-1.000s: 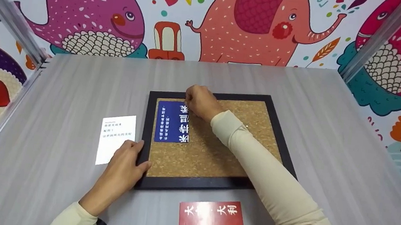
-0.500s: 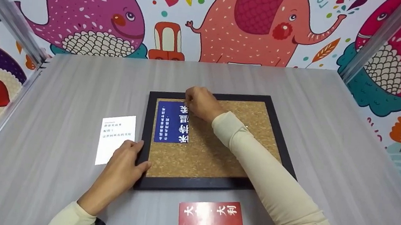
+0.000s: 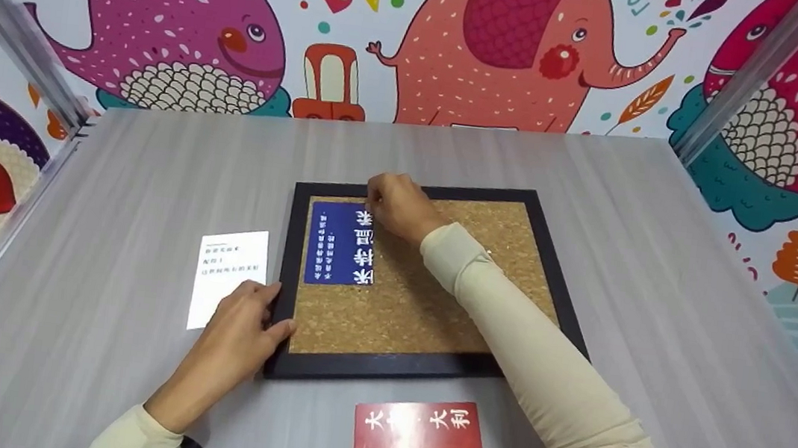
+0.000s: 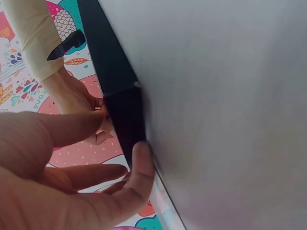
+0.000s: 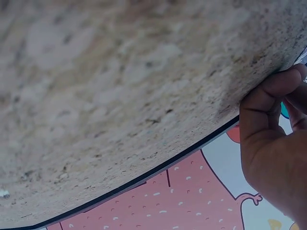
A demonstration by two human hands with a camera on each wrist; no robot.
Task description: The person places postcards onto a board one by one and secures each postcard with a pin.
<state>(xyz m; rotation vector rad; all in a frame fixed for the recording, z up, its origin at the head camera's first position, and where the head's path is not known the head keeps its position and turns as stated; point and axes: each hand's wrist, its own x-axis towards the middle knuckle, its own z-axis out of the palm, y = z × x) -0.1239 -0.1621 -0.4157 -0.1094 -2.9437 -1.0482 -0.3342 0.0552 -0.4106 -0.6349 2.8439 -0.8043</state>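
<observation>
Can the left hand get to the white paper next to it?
Probably yes. The left hand rests on the black frame, and the white paper lies right beside its fingers with nothing between.

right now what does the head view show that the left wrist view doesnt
Only the head view shows the blue card on the cork, the white card, the red card and the whole cork board on the table. Only the left wrist view shows the left hand's fingertips close up against the frame's edge. Both show the left hand resting on the black frame and the right hand beyond it.
</observation>
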